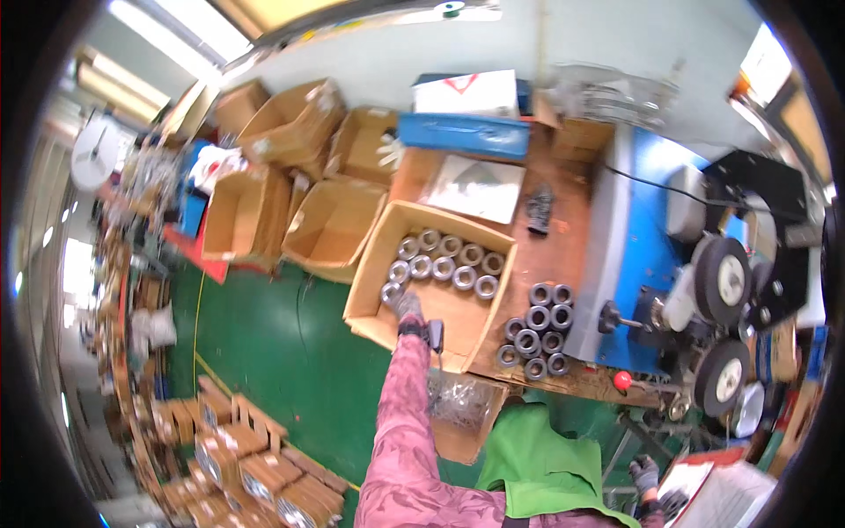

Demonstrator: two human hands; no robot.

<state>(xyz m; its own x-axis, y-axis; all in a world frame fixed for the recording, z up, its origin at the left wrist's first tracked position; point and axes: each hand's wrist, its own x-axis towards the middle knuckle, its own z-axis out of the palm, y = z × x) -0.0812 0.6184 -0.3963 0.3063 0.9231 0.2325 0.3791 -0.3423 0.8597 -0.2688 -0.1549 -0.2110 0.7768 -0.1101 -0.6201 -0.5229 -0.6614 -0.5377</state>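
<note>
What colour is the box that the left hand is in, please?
Brown; the box shows best in the head view.

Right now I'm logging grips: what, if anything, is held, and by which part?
The left hand is at the right rim of a metal ring; grip or mere touch can't be told. Nothing shows held in the right hand.

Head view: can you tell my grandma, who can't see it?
A gloved left hand reaches to metal rings in an open cardboard box. More rings stand clustered on the wooden bench, beside a blue machine with black wheels; the gloved right hand is lower right.
</note>
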